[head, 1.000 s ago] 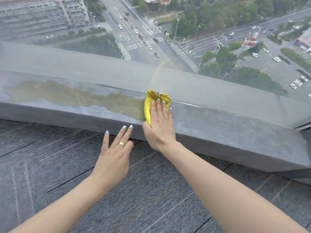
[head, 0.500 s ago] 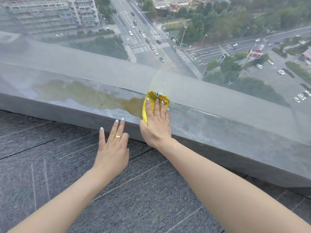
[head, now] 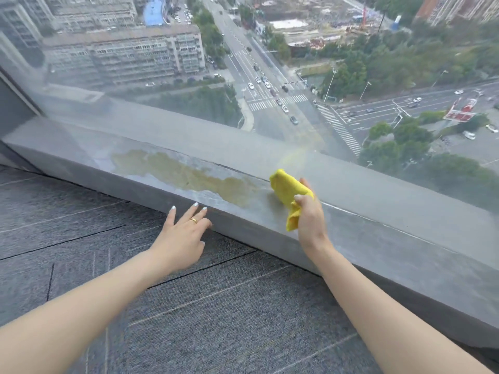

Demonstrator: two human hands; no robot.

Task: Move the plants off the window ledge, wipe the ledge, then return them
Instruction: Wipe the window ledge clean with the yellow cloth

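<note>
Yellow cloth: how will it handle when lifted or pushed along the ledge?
Likely floppy: the yellow cloth bunches in the right hand, a tail drooping below. Probably light: a few fingers hold it. It may drag on the ledge, being bunched.

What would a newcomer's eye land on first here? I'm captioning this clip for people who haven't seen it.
The bright yellow cloth bunched in the right hand, held at the ledge near the glass. Next, the murky wet patch spread along the ledge to its left, with the left hand resting fingers out at the ledge's front edge. Beyond the window, a city crossroads far below.
</note>
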